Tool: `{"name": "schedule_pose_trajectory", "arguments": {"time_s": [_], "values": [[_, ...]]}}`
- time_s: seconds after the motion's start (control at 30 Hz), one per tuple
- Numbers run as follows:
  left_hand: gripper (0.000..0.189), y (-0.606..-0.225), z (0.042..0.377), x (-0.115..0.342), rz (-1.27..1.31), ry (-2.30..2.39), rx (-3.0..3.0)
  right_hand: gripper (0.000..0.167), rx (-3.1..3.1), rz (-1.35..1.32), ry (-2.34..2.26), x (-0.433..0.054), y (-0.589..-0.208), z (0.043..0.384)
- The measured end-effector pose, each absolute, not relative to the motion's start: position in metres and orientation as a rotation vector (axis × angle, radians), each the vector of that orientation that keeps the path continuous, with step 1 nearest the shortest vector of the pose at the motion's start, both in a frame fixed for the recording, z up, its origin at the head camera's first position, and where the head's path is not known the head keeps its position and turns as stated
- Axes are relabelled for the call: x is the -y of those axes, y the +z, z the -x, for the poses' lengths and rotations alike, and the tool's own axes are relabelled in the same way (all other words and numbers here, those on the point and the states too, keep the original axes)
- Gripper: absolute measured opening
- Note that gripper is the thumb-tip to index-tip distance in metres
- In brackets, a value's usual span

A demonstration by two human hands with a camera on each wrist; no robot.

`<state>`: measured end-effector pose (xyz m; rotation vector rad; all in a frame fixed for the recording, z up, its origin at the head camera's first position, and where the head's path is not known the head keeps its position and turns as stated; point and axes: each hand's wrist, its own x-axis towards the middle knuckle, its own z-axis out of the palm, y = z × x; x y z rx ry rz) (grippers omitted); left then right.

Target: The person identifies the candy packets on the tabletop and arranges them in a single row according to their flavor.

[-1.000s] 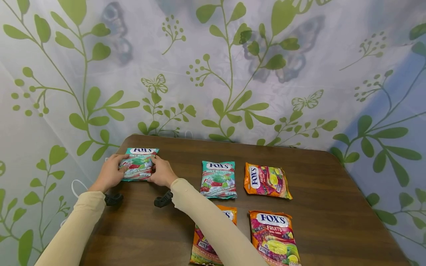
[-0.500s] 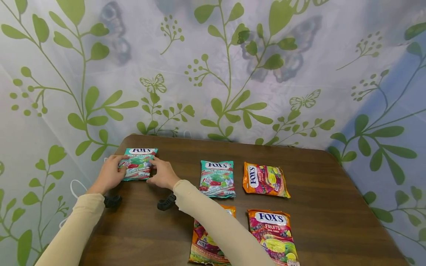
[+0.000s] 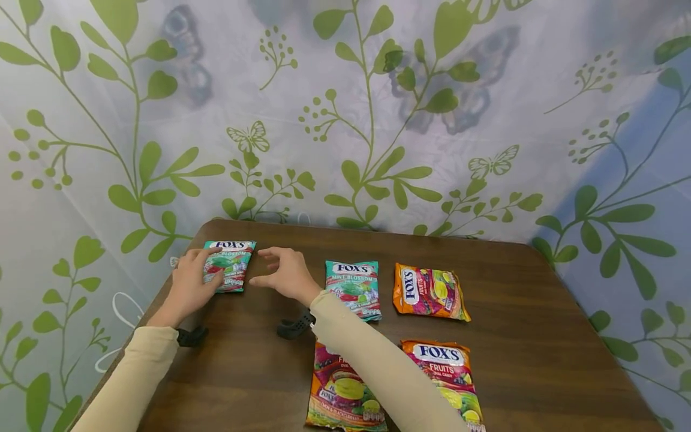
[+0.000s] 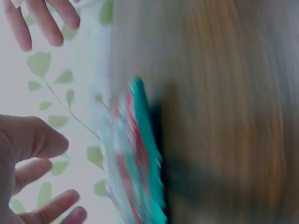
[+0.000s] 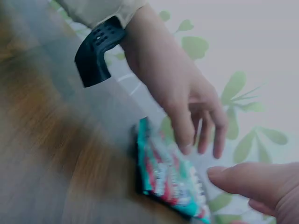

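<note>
Our left hand (image 3: 191, 285) and right hand (image 3: 288, 276) hold nothing, fingers (image 5: 182, 130) loosely spread; the Fox's Mint Blossom bag (image 3: 234, 264) lies below the left fingers; we should lift clear without brushing it.

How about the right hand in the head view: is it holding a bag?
No: a thin strip of table shows between the right hand and the left mint bag, and its fingers hold nothing else.
</note>
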<state>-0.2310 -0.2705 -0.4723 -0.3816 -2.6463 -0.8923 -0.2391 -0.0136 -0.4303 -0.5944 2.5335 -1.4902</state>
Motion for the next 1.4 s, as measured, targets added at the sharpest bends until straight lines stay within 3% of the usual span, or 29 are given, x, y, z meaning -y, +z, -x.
{"name": "schedule_pose_trajectory", "arguments": {"time_s": [0.4,0.63,1.4], "values": [[0.053,-0.440,0.208,0.223,0.595,-1.036,2.663,0.075,-2.616,0.602,-1.411,-0.042,-0.410,0.209],[0.052,-0.431,0.192,0.203,0.654,-1.151,2.709,0.074,-2.619,0.618,-1.409,-0.073,-0.407,0.188],[0.063,-0.455,0.199,0.122,0.786,-1.534,2.803,0.065,-2.898,0.296,-1.203,-0.175,-0.424,0.181]]}}
